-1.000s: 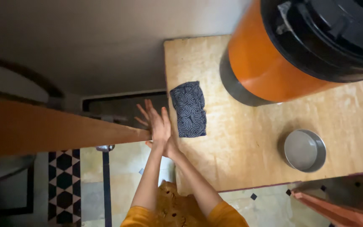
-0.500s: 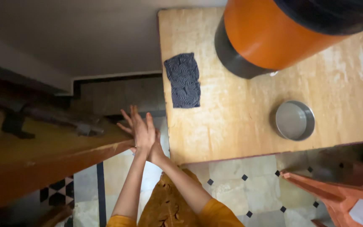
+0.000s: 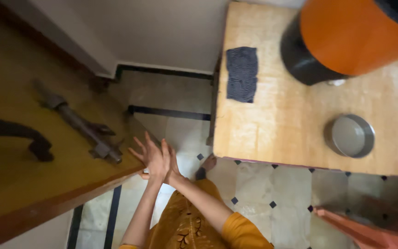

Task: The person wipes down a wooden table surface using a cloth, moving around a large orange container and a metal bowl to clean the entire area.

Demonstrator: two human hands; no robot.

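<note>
Wooden table [image 3: 272, 133]: dark cloth [image 3: 242, 74], steel bowl [image 3: 350, 136], orange container [image 3: 346, 39].

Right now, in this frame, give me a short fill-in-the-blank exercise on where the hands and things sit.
1. Both hands, left hand and right hand, press flat on the edge of the wooden ____.
2. The dark patterned cloth lies on the ____.
3. The round steel bowl holds ____.
4. The large container on the table is black and ____.

Missing words: door; table; nothing; orange
</note>
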